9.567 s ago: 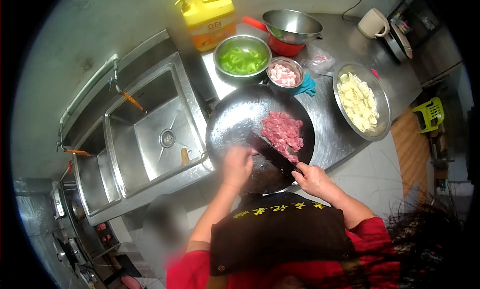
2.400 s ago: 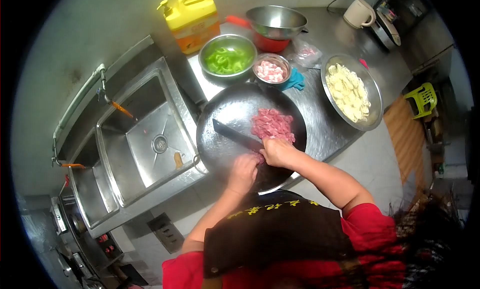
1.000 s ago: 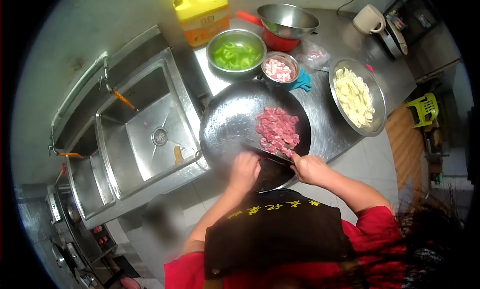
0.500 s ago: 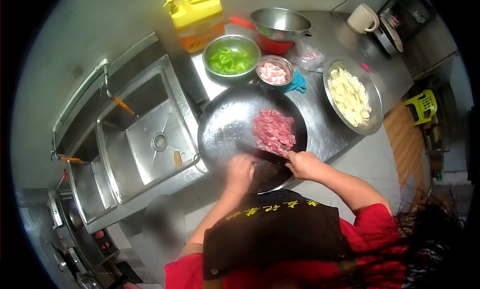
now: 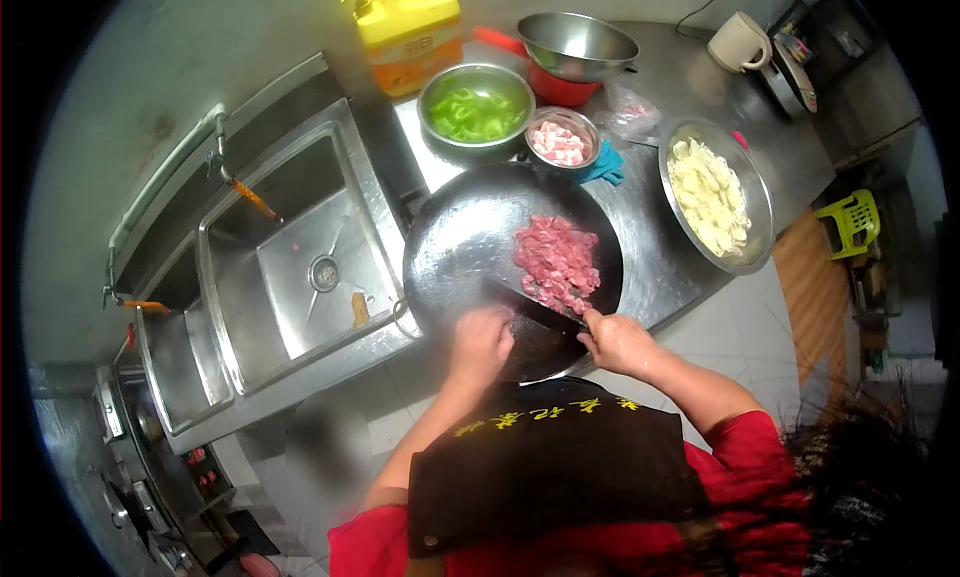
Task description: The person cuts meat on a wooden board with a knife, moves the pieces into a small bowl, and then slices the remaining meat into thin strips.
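A round dark board (image 5: 455,217) lies on the steel counter in front of me. Pieces of red meat (image 5: 556,260) are heaped on its right half. My right hand (image 5: 622,344) is closed round the handle of a dark cleaver (image 5: 540,310), whose blade points left along the near edge of the heap. My left hand (image 5: 482,342) is at the board's near left side, beside the blade's tip. Its fingers are curled together, and what they press on is too small and blurred to make out.
A double sink (image 5: 300,247) is on the left. Behind the board are a bowl of green peppers (image 5: 476,112), a small bowl of pale meat (image 5: 560,140), a yellow jug (image 5: 412,37) and a steel bowl (image 5: 578,45). At right sits a bowl of pale slices (image 5: 710,197).
Over the last seconds the cleaver has gone from lying out across the board's left half to lying beside the heap. Both hands stay at the near side; the view has shifted slightly.
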{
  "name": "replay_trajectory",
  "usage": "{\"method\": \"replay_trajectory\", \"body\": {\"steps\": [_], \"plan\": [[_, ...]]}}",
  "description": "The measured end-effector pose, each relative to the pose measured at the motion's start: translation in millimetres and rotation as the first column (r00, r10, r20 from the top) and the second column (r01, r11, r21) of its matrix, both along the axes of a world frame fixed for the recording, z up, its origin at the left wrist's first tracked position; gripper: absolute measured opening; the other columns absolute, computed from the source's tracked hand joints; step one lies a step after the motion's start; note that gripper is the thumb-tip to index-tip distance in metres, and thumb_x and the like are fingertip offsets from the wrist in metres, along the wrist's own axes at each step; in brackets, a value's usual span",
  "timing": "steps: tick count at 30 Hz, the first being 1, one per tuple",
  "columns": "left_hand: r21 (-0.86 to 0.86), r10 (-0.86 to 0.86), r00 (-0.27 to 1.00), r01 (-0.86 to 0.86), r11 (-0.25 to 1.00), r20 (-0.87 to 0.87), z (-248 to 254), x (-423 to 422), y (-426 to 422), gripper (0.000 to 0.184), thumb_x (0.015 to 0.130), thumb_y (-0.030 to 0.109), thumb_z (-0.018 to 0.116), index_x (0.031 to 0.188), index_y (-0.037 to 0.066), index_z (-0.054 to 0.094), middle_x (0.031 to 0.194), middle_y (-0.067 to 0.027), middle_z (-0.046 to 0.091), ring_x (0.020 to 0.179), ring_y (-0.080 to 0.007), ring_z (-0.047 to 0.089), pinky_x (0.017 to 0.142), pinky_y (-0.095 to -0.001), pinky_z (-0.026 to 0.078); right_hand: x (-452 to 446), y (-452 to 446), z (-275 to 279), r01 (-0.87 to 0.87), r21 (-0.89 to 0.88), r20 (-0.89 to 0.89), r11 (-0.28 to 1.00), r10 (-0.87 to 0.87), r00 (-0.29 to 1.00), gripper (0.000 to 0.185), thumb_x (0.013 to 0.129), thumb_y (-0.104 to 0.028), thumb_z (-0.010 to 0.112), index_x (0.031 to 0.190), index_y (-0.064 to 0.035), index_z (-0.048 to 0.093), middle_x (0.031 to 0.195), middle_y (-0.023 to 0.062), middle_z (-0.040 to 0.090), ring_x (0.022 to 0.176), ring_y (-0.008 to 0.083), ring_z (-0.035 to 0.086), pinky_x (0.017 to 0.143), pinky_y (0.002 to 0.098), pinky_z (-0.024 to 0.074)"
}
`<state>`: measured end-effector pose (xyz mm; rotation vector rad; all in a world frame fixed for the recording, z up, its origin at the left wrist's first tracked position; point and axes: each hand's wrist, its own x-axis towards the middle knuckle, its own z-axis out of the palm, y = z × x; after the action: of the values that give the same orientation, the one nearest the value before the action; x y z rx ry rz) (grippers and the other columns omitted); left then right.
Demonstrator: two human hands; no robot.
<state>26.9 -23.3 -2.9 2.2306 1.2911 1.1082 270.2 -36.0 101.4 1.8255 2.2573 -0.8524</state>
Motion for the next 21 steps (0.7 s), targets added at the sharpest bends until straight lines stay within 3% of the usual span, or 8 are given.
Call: {"method": "replay_trajectory", "body": {"steps": [4,10,15,16,19,21], "plan": [[-0.021,-0.014,1.0,0.014,1.0,0.002,0,-2,0,0.024,0.075,0.001,0.07,0.097,0.005,0.063,0.099,-0.0116,0.063,0.092,-0.0314,0.06,0.082,-0.0399,0.048,-2,0,3,0.018,0.09,-0.003,0.996,-0.018,1.0,0.025,0.091,-0.019,0.06,0.101,0.003,0.053,0.076,0.0256,0.067,0.075,0.0453,0.067,0.071,0.054,0.0529],[-0.033,-0.004,1.0,0.004,0.999,0.011,-6,-3,-1,0.023,0.074,0.002,0.071,0.096,0.005,0.063,0.097,-0.0122,0.063,0.093,-0.0321,0.06,0.083,-0.0409,0.048,-2,-5,5,-0.094,-0.066,0.043,0.993,0.097,0.994,0.026,0.092,-0.019,0.058,0.104,0.0032,0.054,0.077,0.0252,0.068,0.076,0.0443,0.067,0.069,0.0534,0.0527],[-0.086,-0.132,0.991,0.133,0.987,0.009,0,-2,1,0.022,0.074,0.001,0.071,0.094,0.004,0.063,0.096,-0.0129,0.063,0.092,-0.0318,0.061,0.083,-0.0412,0.048,-50,41,-18,-0.035,-0.081,-0.083,0.996,0.028,0.996,0.028,0.09,-0.021,0.061,0.1,0.0051,0.062,0.086,0.0289,0.068,0.084,0.0446,0.067,0.074,0.0523,0.053],[-0.062,-0.124,0.992,0.125,0.99,0.024,0,0,1,0.025,0.073,0.001,0.072,0.097,0.004,0.064,0.097,-0.0123,0.064,0.093,-0.0318,0.061,0.084,-0.0412,0.049,-55,46,-28,-0.051,-0.015,-0.133,0.999,0.049,0.99,0.031,0.09,-0.022,0.065,0.1,0.006,0.057,0.08,0.0287,0.066,0.08,0.0484,0.065,0.071,0.0549,0.0518],[-0.056,-0.133,0.99,0.135,0.989,0.039,7,-3,-3,0.03,0.074,-0.001,0.071,0.103,0.004,0.065,0.101,-0.0123,0.065,0.098,-0.0319,0.062,0.087,-0.0416,0.05,-50,45,-32,-0.028,0.058,-0.191,0.998,0.039,0.981,0.031,0.09,-0.022,0.066,0.101,0.0049,0.057,0.08,0.0287,0.066,0.08,0.0484,0.065,0.072,0.0542,0.0515],[-0.078,-0.032,0.994,0.04,0.996,0.102,11,-4,-13,0.032,0.075,-0.002,0.069,0.106,0.004,0.065,0.105,-0.0123,0.065,0.102,-0.0319,0.062,0.089,-0.0421,0.05,-39,36,-32,0.038,0.091,-0.187,0.995,-0.02,0.982,0.029,0.091,-0.023,0.064,0.101,0.0022,0.056,0.079,0.0283,0.065,0.078,0.0475,0.065,0.071,0.0547,0.0509]]}}
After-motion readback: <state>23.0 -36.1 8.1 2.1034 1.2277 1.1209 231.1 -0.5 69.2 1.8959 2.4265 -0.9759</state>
